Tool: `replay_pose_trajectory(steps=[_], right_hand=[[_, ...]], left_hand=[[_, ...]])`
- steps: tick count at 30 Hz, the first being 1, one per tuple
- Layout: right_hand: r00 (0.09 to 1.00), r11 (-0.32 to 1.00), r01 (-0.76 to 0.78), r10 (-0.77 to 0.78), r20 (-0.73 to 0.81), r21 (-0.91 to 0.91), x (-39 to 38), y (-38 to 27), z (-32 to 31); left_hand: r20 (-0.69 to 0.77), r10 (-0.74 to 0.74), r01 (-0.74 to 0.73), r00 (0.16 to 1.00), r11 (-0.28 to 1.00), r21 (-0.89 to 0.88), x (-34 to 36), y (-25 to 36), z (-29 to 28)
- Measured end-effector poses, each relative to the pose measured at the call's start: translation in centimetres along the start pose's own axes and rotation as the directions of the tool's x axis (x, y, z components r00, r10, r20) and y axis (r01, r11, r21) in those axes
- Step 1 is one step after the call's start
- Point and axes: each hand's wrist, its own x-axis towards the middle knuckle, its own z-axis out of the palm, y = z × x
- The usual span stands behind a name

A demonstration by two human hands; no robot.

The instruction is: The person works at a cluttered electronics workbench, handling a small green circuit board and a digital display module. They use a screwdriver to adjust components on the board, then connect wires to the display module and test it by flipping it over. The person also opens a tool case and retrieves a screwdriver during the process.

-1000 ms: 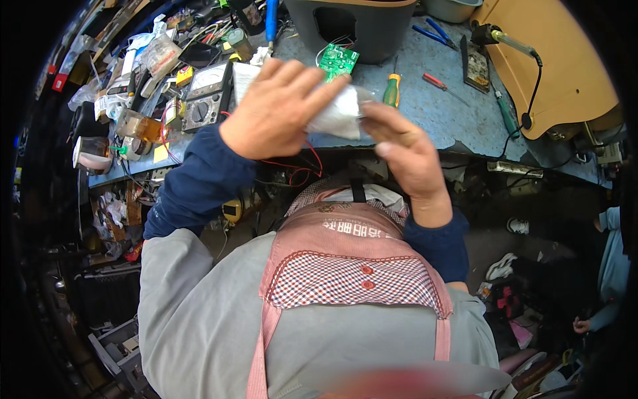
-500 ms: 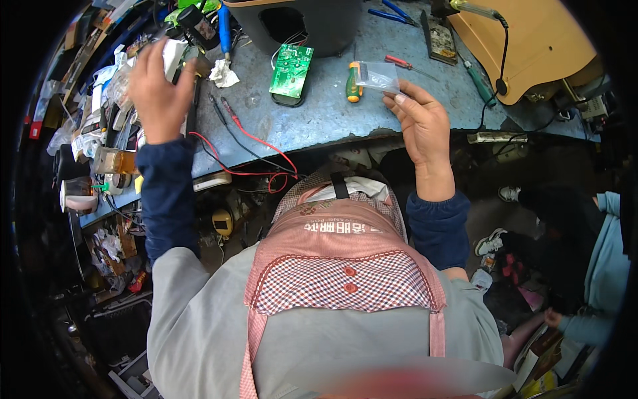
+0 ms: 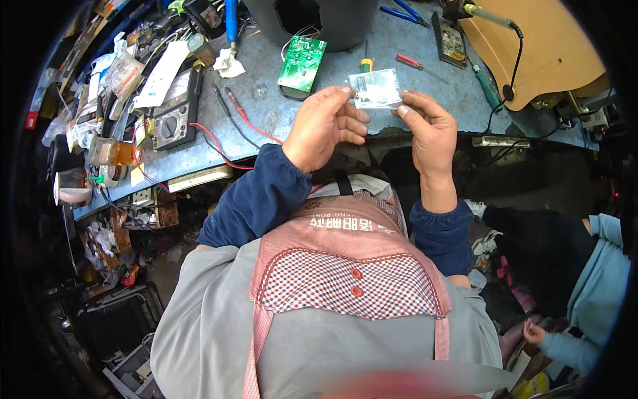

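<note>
A small clear plastic bag (image 3: 377, 90) hangs between my two hands above the front of the blue bench. My right hand (image 3: 433, 130) pinches its right edge between thumb and fingers. At the bag's left edge, the thumb and forefinger of my left hand (image 3: 325, 128) are closed on it, the other fingers loosely curled. Whatever lies inside the bag is too glary to make out. Behind it, the yellow-and-green handle of a screwdriver (image 3: 366, 64) is partly hidden. A green circuit board (image 3: 303, 64) with wires lies just beyond my left hand.
A multimeter (image 3: 175, 124) with red and black leads sits at left among clutter. A dark housing (image 3: 332, 23) stands at the back. A red-handled screwdriver (image 3: 409, 62), a green-handled screwdriver (image 3: 486, 88) and a tan panel (image 3: 541, 50) are at right. Another person's hand (image 3: 533, 332) is at lower right.
My left hand has come from over the clutter at left to the bag and taken its left edge. The multimeter is now uncovered. My right hand keeps hold of the bag.
</note>
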Motion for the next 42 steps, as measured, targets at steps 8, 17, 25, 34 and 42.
replay_pose_trajectory(steps=[8,17,25,34,42], right_hand=[[1.000,0.989,-0.006,0.010,0.029,-0.146,0.1,0.7,-0.2],[0.999,0.983,-0.005,0.012,0.037,-0.186,0.2,0.8,-0.2],[0.988,0.987,-0.145,0.148,-0.038,0.072,0.4,-0.3,0.2],[0.999,0.990,0.044,-0.048,-0.026,-0.133,0.2,1.4,1.2],[0.713,0.381,0.649,-0.607,0.351,-0.659,-2.1,0.6,3.4]], left_hand=[[-0.024,0.132,-0.128,0.991,0.984,0.121,0.2,-1.3,-0.4],[-0.004,0.137,-0.136,0.991,0.983,0.121,0.4,-1.4,-0.5],[0.071,0.123,-0.127,0.990,0.991,0.047,0.1,-1.5,-0.9],[-0.008,0.081,-0.081,0.997,0.996,0.030,0.1,-1.4,-0.6],[0.068,-0.048,0.053,0.997,0.996,-0.078,-0.5,0.9,-0.6]])
